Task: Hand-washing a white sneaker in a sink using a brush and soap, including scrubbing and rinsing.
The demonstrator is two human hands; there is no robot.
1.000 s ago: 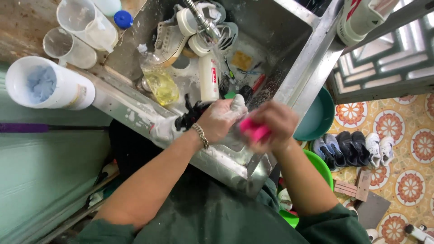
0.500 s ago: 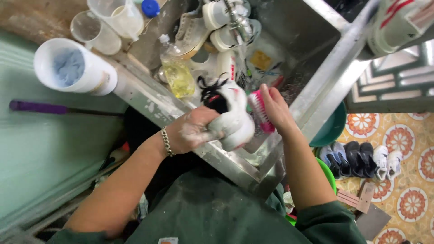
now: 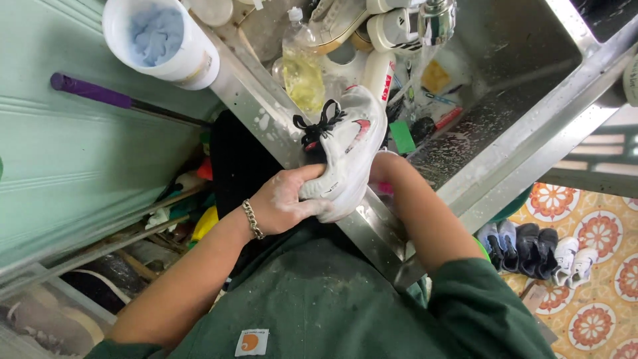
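The head view is showing the left hand (image 3: 286, 203) gripping the heel of a white shoe (image 3: 345, 149) over the sink rim (image 3: 372, 229), its long axis pointing toward one o'clock, while the right hand (image 3: 384, 169), mostly hidden behind it at three o'clock, is giving no sign of its grip.

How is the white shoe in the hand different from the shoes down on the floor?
The white shoe is soapy and gripped by the left hand over the sink; the floor shoes are untouched. It is single with black laces; they stand in a row, some dark. All are sneakers.
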